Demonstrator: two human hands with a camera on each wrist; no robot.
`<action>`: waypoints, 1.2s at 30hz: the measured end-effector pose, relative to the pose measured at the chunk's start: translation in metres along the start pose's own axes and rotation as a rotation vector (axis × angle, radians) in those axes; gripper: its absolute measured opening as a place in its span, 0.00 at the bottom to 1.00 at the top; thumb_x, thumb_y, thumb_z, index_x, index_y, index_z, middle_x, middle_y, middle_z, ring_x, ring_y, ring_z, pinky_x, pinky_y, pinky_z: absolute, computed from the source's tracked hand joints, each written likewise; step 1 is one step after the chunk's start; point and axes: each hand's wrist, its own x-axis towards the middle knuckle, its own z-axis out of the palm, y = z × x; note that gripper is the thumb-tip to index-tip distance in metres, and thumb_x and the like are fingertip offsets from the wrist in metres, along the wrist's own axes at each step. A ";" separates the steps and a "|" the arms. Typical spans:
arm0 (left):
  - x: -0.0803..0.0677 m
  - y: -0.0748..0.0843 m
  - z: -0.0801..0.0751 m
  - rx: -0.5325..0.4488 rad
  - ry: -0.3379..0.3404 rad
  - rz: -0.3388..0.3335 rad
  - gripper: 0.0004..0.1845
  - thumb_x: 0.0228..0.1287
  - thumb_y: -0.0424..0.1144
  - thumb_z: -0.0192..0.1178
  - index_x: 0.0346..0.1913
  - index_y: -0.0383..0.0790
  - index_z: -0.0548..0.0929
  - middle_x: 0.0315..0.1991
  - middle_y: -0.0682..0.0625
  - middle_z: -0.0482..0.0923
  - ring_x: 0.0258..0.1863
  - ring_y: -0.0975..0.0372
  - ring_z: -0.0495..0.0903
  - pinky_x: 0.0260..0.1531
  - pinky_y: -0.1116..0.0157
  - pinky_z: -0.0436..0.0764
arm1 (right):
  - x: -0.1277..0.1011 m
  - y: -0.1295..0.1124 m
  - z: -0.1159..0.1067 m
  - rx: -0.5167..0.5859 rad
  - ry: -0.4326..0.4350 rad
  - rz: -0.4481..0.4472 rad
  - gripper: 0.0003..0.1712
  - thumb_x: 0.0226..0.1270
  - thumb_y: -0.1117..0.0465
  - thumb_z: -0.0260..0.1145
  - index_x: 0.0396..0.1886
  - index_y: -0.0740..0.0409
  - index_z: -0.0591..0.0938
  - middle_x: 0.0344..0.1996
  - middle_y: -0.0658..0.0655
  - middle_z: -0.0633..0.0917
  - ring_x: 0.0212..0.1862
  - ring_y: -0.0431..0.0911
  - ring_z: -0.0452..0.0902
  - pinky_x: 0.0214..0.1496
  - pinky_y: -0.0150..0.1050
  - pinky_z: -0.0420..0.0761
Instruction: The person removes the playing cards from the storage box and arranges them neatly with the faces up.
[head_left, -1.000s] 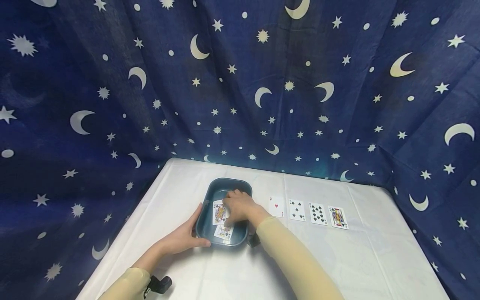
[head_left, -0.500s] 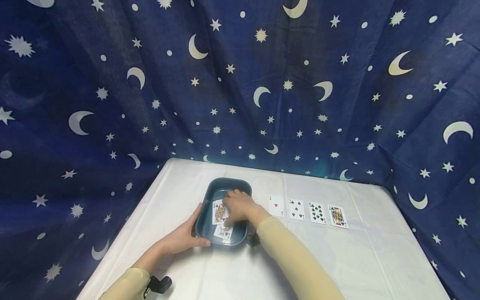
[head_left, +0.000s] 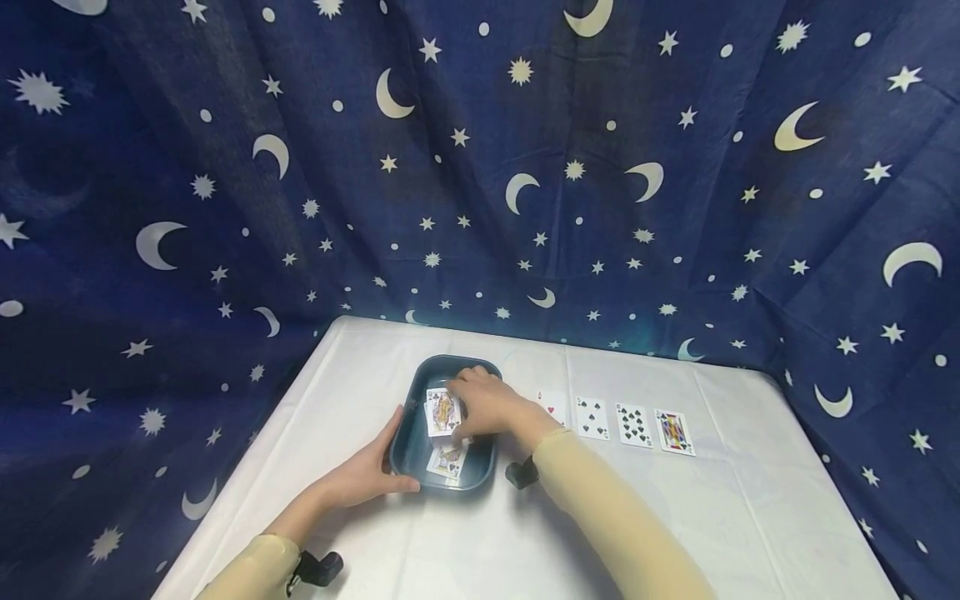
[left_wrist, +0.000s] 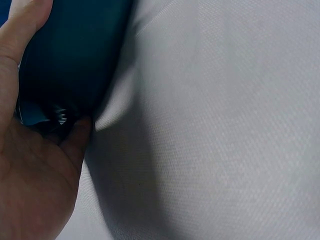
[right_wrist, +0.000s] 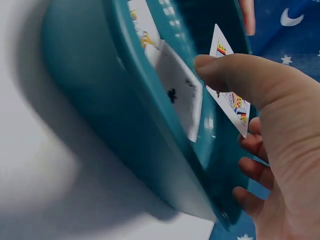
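1. Right hand (head_left: 491,406) pinches a picture card (head_left: 443,412) inside the tray (head_left: 442,372).
2. Left hand (head_left: 367,473), spread, steadies its eight o'clock corner.
3. Seemingly picking out; next likely calls for lifting clear, toward three o'clock.

The right hand (right_wrist: 292,150) pinches a tilted picture card (right_wrist: 234,106) above the inside of a teal tub (right_wrist: 115,110), thumb across its face, other fingers loosely bent below. Two more cards show past the near rim: one with yellow print (right_wrist: 142,25), and a whitish one (right_wrist: 182,95), its black mark perhaps a club, though blurred. A finger of the left hand (right_wrist: 247,17) shows at the far rim, before a blue moon-and-star cloth (right_wrist: 272,42).
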 end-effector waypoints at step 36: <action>0.001 -0.003 0.000 0.021 -0.007 -0.023 0.71 0.54 0.52 0.79 0.83 0.52 0.32 0.84 0.47 0.32 0.81 0.50 0.38 0.75 0.47 0.51 | -0.162 0.159 -0.031 0.126 0.170 0.296 0.54 0.51 0.48 0.83 0.76 0.54 0.70 0.70 0.62 0.69 0.69 0.59 0.61 0.67 0.64 0.69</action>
